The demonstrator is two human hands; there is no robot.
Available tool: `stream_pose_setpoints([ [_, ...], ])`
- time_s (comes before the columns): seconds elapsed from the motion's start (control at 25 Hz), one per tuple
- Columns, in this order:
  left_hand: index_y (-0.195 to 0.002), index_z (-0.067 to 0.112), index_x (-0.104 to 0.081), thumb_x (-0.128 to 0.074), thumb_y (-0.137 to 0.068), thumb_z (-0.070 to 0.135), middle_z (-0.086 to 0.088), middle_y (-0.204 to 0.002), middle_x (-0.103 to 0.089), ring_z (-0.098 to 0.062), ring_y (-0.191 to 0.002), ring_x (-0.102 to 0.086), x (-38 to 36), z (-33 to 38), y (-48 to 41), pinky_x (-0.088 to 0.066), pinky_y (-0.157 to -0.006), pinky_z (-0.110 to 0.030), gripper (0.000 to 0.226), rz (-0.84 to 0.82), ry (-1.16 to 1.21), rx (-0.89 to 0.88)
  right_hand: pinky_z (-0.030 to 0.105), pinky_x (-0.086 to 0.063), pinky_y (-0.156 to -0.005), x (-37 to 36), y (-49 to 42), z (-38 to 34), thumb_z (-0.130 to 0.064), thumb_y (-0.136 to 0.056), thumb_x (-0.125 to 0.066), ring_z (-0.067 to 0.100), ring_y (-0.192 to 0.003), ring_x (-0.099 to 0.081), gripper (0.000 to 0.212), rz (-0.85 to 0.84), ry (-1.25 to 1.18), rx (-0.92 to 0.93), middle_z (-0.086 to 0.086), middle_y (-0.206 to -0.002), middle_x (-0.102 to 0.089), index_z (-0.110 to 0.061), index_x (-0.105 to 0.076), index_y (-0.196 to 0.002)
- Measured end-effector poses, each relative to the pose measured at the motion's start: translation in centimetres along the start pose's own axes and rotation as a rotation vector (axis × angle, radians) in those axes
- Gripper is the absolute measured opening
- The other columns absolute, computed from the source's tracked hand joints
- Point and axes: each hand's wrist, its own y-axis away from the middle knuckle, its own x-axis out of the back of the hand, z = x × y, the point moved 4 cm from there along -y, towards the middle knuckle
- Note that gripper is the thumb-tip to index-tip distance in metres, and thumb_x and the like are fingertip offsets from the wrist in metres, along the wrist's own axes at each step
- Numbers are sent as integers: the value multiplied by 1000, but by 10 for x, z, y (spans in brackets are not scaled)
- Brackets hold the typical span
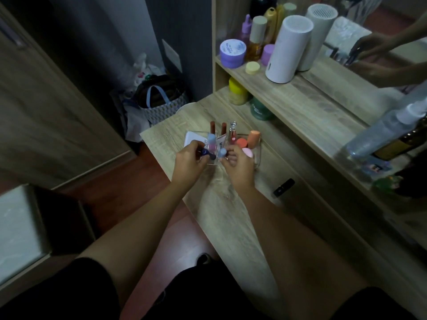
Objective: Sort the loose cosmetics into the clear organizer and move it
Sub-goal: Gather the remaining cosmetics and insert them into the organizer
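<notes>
The clear organizer (258, 155) stands on the wooden vanity top near its far left corner. Upright in it are two brown-red lip tubes (218, 130), a clear gloss tube (233, 133), a white squeeze tube (221, 142) and a pink-blue tube (211, 142). Orange and pink sponges (248, 140) fill its right side. My left hand (188, 163) is closed on a dark blue tube (206, 154) at the organizer's front left. My right hand (239, 166) pinches a light blue capped tube (223, 152) at the front. A black lipstick (283, 187) lies loose on the table to the right.
A white card (191, 138) lies behind my left hand. The raised shelf (312, 107) carries a white cylinder (287, 48), a purple jar (232, 53) and bottles. A mirror rises at right, with a spray bottle (390, 128) beside it. A bag (161, 100) sits on the floor left.
</notes>
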Motion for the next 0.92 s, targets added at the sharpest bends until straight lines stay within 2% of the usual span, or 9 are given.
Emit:
stream_pose_setpoints([
  [0.12, -96, 4, -65, -67, -78, 9, -13, -90, -72, -24, -82, -68, -2, 3, -9, -56, -80, -41, 19, 11, 15, 0, 15, -53, -71, -5, -2, 4, 1, -80, -68, 5, -76, -63, 24, -5, 14, -16, -2, -88, -65, -8, -64, -102],
  [0.28, -98, 2, -69, -67, -78, 9, -16, -92, -72, -27, -82, -67, -2, 0, -12, -55, -79, -40, 21, 20, -36, -50, 30, -58, -79, -12, -2, 7, 0, -81, -69, 10, -82, -63, 26, 20, 75, -44, 9, -97, -71, -6, -65, -106],
  [0.4, -103, 3, -69, -67, -80, 10, -16, -95, -73, -27, -84, -67, -6, -5, -9, -53, -80, -37, 24, -38, -81, -72, 39, -59, -83, -12, -3, 9, -2, -83, -67, 19, -91, -68, 27, 20, 103, -62, 13, -104, -71, -7, -64, -110],
  [0.52, -105, 5, -67, -66, -81, 10, -15, -97, -73, -26, -86, -68, -11, -7, -11, -53, -82, -36, 24, -77, -81, -70, 39, -60, -81, -10, -4, 7, -2, -83, -67, 15, -85, -66, 27, 22, 106, -80, 13, -101, -72, -6, -65, -110],
  [0.68, -108, 5, -65, -66, -82, 12, -15, -101, -72, -26, -90, -67, -16, -9, -9, -54, -83, -39, 27, -94, -39, -67, 24, -56, -73, -2, 1, 4, -1, -80, -70, 10, -83, -62, 35, 42, 119, -77, 13, -102, -72, -5, -64, -114],
  [0.92, -117, 3, -57, -65, -83, 10, -17, -110, -66, -27, -96, -63, -20, -13, 5, -52, -83, -39, 35, -39, 19, 27, 31, -57, -80, 29, 14, 4, -9, -82, -70, 24, -93, -69, 34, 102, 252, -122, 14, -105, -72, -6, -63, -115],
])
